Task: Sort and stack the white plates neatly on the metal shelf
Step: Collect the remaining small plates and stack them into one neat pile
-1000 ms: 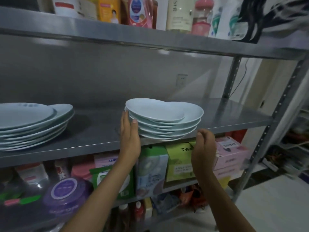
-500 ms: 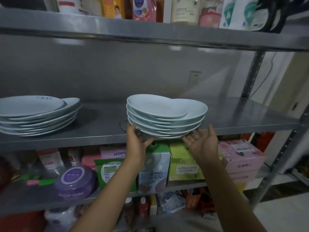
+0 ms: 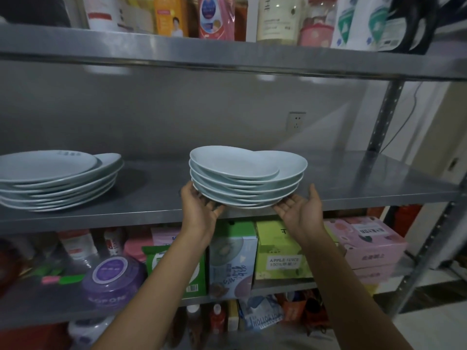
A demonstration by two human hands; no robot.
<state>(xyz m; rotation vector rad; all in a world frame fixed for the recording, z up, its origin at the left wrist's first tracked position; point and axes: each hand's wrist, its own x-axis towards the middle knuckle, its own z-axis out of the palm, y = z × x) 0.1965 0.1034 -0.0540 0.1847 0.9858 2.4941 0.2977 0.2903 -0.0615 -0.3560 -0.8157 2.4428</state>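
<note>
A stack of several small white plates (image 3: 246, 183) stands near the front edge of the middle metal shelf (image 3: 353, 183), its top plate shifted left of the ones below. My left hand (image 3: 201, 210) curls its fingers under the stack's lower left rim. Palm up, my right hand (image 3: 299, 210) has its fingertips under the lower right rim. A second stack of several larger white plates (image 3: 58, 180) lies at the left of the same shelf, its layers slightly offset.
The top shelf (image 3: 227, 54) hangs low over the plates and carries bottles and packets. Below, boxes (image 3: 280, 251), a purple tub (image 3: 113, 279) and pink cartons (image 3: 366, 243) fill the lower shelf. Bare shelf surface lies between the two stacks. An upright post (image 3: 381, 117) stands at the right.
Both hands went from pressing the sides of the small stack to reaching under its lower rim, the right palm turning upward. The stack stays at the shelf's front edge.
</note>
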